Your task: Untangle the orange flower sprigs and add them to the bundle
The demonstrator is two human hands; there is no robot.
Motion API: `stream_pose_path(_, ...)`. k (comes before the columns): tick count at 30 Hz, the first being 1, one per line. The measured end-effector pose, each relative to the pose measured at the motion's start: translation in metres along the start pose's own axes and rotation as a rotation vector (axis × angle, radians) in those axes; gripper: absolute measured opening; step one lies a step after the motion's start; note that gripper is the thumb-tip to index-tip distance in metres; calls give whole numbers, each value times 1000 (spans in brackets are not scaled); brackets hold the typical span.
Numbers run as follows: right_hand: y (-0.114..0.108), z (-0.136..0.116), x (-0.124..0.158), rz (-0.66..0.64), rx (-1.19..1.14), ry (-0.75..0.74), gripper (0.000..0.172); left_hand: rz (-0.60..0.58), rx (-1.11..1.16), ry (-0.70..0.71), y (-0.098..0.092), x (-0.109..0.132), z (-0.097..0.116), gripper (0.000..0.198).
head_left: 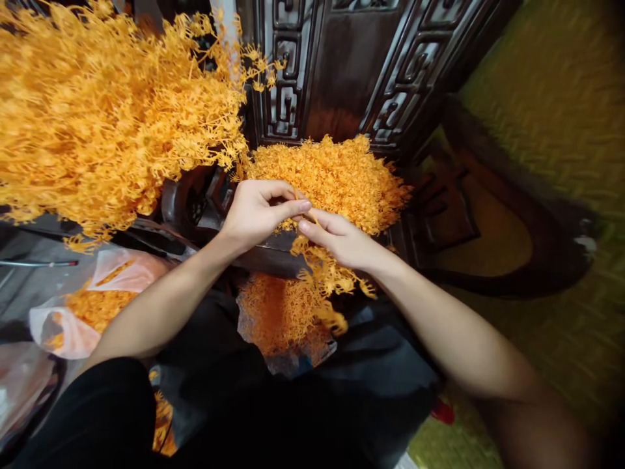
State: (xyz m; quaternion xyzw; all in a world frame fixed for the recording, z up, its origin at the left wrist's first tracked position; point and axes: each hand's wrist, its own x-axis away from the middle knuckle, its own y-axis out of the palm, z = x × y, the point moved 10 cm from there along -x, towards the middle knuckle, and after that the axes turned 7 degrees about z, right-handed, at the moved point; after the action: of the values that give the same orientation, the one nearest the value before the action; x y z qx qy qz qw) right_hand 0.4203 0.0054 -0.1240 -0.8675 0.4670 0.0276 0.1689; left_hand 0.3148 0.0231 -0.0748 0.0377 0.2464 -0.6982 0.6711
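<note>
My left hand (pixel 266 212) and my right hand (pixel 336 238) meet at the centre, fingertips almost touching. Both are closed in a pinch on an orange artificial flower sprig (pixel 332 277), whose stem shows as a thin orange piece between the fingers. Its small frilly blossoms droop below my right hand. Right behind my hands lies a pile of orange flower pieces (pixel 336 176) on the dark wooden seat. Under the sprig, between my knees, is a clear plastic bag (pixel 278 319) of similar orange pieces. Exactly how the fingertips grip the stem is partly hidden.
A large bushy bunch of orange sprigs (pixel 112 117) fills the upper left. A carved dark wooden chair back (pixel 342 71) rises behind the pile, with a curved armrest (pixel 551 215) at right. Another plastic bag (pixel 127 270) with orange pieces lies on the left.
</note>
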Motion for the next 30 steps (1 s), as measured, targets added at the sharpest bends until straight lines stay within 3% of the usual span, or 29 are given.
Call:
stream_pose_path(6, 5, 4, 9, -94, 65, 147, 20, 54, 1, -1, 0, 11, 1, 34)
stream_pose_path(12, 7, 10, 14, -111, -32, 230, 10, 115, -23, 2, -3, 13, 1, 37)
stream_pose_path(17, 8, 24, 19, -61, -77, 329, 20, 187, -2, -2, -12, 9, -2, 38)
stream_pose_path(25, 18, 30, 31, -108, -155, 403, 15, 184, -19, -6, -12, 12, -2, 33)
stream_pose_path(30, 21, 38, 40, -67, -228, 474, 4, 182, 13, -42, -8, 10, -8, 34)
